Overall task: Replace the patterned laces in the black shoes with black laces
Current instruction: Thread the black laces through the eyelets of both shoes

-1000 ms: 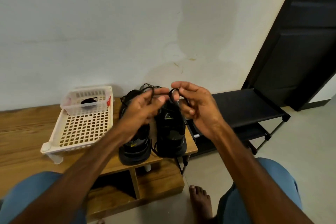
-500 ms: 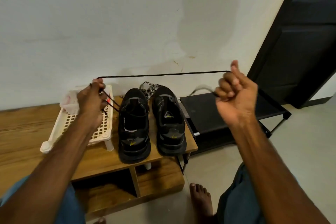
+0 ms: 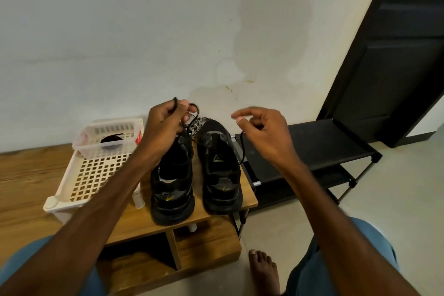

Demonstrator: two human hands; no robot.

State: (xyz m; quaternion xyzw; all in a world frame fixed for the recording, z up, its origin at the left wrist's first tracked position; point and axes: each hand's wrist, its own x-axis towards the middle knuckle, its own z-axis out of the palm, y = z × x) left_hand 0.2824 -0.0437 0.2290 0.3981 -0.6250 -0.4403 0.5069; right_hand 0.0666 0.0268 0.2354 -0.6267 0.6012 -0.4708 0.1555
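Two black shoes stand side by side on the wooden bench, the left shoe and the right shoe, heels toward me. A heap of black-and-white patterned laces lies behind them by the wall. My left hand is raised over the left shoe and pinches a folded black lace, with small loops sticking out above the fingers. The lace sags across the right shoe and rises to my right hand, whose lower fingers curl round its end; thumb and forefinger are apart.
A white perforated plastic basket sits left of the shoes with a coiled black lace at its back. A black shoe rack stands to the right, a dark door behind it. My bare foot rests on the floor.
My hands held the black lace stretched wide and taut half a second ago; they have come back toward each other over the shoes, and the lace now hangs slack.
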